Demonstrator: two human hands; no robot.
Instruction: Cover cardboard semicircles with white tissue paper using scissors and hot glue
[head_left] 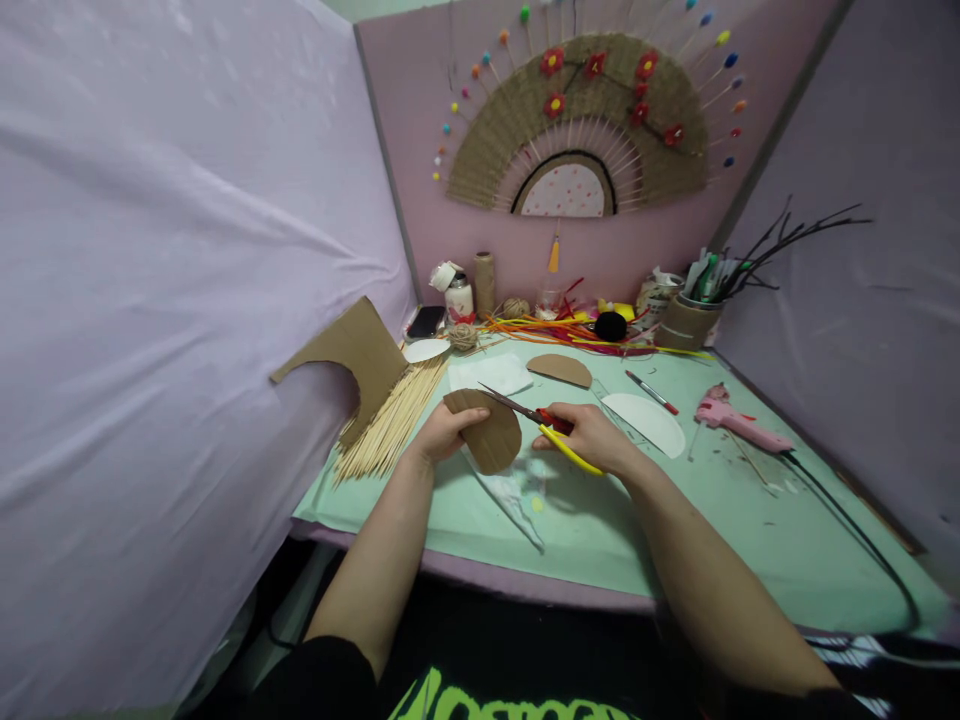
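My left hand (444,432) grips a rounded piece of brown cardboard (495,440), its thumb lying on top. My right hand (581,436) holds scissors (574,452) with yellow and red handles. The scissor blades are parted a little and reach left over the upper edge of the cardboard. Beyond my hands lie a brown cardboard half-disc (560,370) and a white sheet (491,374). A white half-disc (646,423) rests to the right of my right hand, with a pen (651,392) behind it.
Thin wooden sticks (394,425) and a large cardboard offcut (360,355) are at the left. A pink glue gun (739,420) with a black cable lies at the right. Colourful strips (547,330), twine and a container of branches (686,322) line the back.
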